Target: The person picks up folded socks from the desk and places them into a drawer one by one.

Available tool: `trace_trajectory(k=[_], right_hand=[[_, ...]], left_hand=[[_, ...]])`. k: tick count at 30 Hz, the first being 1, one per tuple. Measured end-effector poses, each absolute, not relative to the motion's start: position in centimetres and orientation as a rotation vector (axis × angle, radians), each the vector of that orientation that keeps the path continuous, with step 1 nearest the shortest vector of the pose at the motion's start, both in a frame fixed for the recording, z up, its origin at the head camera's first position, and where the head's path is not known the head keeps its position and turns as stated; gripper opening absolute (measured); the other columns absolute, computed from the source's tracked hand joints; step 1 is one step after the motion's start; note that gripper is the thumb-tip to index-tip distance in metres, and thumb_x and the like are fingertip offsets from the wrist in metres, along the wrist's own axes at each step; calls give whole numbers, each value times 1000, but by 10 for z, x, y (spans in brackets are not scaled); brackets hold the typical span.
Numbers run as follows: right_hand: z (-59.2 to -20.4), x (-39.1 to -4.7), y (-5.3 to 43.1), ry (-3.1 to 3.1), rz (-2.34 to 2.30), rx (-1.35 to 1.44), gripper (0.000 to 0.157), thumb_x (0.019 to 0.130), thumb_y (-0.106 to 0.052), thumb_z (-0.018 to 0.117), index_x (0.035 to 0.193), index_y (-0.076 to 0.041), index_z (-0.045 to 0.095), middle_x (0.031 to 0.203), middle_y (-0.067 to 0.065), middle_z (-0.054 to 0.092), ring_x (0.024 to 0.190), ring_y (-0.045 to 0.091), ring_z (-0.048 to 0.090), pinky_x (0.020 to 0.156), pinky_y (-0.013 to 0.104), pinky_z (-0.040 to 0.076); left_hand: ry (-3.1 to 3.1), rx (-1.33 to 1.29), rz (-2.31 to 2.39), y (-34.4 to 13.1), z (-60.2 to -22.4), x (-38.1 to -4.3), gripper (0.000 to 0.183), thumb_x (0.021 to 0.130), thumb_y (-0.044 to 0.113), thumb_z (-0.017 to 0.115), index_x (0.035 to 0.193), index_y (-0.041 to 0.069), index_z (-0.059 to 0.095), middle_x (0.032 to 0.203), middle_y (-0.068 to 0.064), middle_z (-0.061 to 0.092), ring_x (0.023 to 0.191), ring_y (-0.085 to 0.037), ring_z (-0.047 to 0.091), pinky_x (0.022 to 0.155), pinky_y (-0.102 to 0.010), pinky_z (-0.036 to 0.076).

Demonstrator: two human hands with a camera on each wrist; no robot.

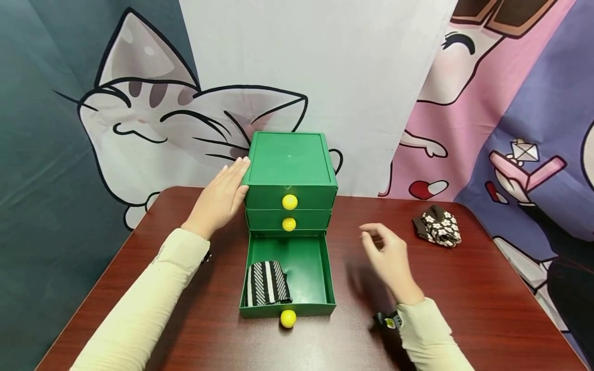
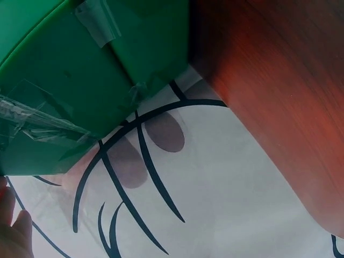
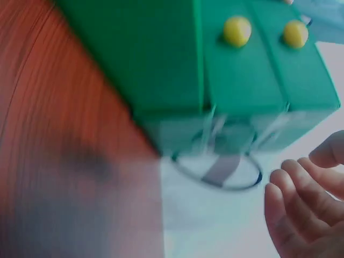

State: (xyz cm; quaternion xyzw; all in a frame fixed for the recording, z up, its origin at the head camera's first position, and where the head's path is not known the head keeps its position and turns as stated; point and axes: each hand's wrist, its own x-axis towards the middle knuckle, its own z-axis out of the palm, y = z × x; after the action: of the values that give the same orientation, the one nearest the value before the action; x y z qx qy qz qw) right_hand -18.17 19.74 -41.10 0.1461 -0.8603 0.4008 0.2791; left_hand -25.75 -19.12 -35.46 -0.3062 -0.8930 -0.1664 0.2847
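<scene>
A green drawer box with round yellow knobs stands on the table, its bottom drawer pulled out toward me. Folded black-and-white striped socks lie in that drawer's front left part. My left hand rests with straight fingers against the box's upper left side. To the right of the box, my right hand hovers over the table with loosely bent fingers and nothing in it. In the right wrist view the fingers show beside the box's side. Folded black socks with white flowers lie at the right.
The dark red wooden table has rounded far corners. Behind it hangs a printed cloth with cartoon cats. Clear tape runs over the box's side. A dark chair-like shape shows at the far right.
</scene>
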Motion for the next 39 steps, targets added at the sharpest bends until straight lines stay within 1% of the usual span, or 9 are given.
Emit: trace_trajectory(k=[5, 7, 14, 17, 21, 29, 32, 35, 39], right_hand=[[-417, -192, 240, -2313, 872, 386, 17, 89, 4, 65, 104, 0, 72, 92, 10, 72, 75, 19, 65, 68, 6, 45], [-419, -198, 255, -2309, 820, 375, 18, 88, 5, 64, 104, 1, 72, 92, 12, 71, 76, 22, 64, 69, 9, 43], [-419, -217, 305, -2348, 743, 242, 20, 88, 3, 58, 104, 5, 70, 96, 22, 68, 83, 33, 61, 73, 36, 43], [-418, -224, 324, -2399, 734, 162, 22, 88, 0, 59, 106, 8, 69, 102, 27, 66, 92, 41, 60, 80, 49, 45], [-420, -232, 348, -2497, 725, 52, 31, 89, -4, 60, 114, 12, 64, 109, 35, 59, 105, 52, 52, 90, 62, 40], [-433, -245, 388, -2560, 743, -197, 40, 91, -8, 57, 122, 18, 59, 118, 43, 55, 116, 59, 46, 101, 64, 35], [-436, -248, 399, -2621, 763, -326, 48, 94, -13, 56, 129, 19, 51, 122, 45, 50, 117, 63, 41, 101, 66, 33], [-437, -250, 407, -2728, 779, -449, 63, 95, -23, 57, 138, 20, 40, 129, 50, 42, 120, 68, 36, 103, 69, 31], [-438, -253, 414, -2856, 790, -513, 76, 98, -34, 56, 141, 23, 30, 133, 52, 37, 123, 68, 36, 106, 68, 33]], left_hand=[[-2385, -819, -438, -190, -355, -257, 55, 112, 29, 36, 155, -5, 34, 158, -20, 40, 149, -33, 33, 125, -46, 21], [-2382, -817, -439, -191, -355, -257, 56, 112, 32, 33, 155, -5, 35, 158, -20, 40, 149, -33, 33, 125, -47, 21], [-2386, -815, -444, -191, -355, -258, 54, 111, 27, 37, 155, -5, 35, 157, -21, 40, 149, -33, 33, 124, -50, 23], [-2390, -812, -449, -191, -355, -257, 53, 111, 24, 40, 155, -5, 34, 158, -21, 40, 149, -33, 33, 124, -49, 22], [-2388, -812, -450, -191, -356, -257, 53, 110, 21, 42, 155, -5, 34, 158, -20, 39, 149, -33, 33, 124, -48, 22], [-2380, -815, -443, -190, -355, -258, 55, 107, 16, 49, 155, -6, 35, 158, -20, 40, 146, -37, 37, 124, -50, 23], [-2381, -817, -444, -190, -355, -258, 55, 106, 15, 50, 155, -6, 34, 158, -20, 40, 146, -37, 37, 124, -50, 23], [-2377, -818, -442, -190, -356, -258, 55, 106, 16, 50, 154, -6, 35, 158, -20, 40, 146, -37, 36, 123, -51, 24], [-2374, -814, -444, -191, -357, -259, 55, 106, 17, 49, 154, -6, 35, 158, -21, 40, 147, -36, 36, 123, -50, 23]])
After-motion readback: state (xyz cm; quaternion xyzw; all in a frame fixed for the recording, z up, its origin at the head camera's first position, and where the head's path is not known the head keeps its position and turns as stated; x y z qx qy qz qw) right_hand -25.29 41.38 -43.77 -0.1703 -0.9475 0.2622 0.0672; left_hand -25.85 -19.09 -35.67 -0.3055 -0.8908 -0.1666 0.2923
